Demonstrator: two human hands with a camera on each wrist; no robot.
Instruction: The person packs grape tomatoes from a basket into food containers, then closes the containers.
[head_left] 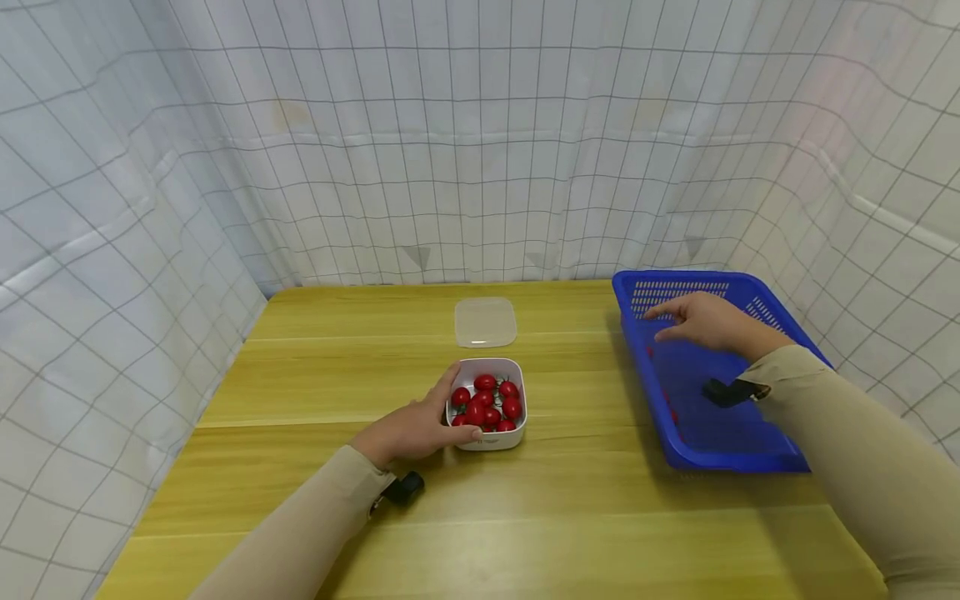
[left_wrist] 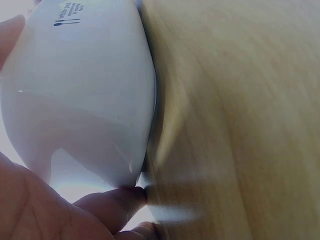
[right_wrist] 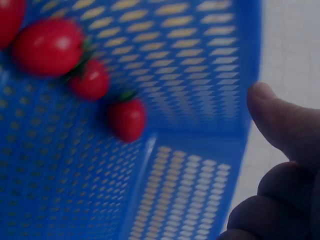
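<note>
Now I see the left hand [head_left: 416, 427] gripping a white box [head_left: 491, 443] of red tomatoes [head_left: 484, 398] mid-way between the worktop's [head_left: 585, 517] sides. Fingers loose, the right hand [head_left: 708, 321] is over the blue basket [head_left: 738, 461] by the right edge, with more tomatoes [right_wrist: 49, 47] inside.
</note>
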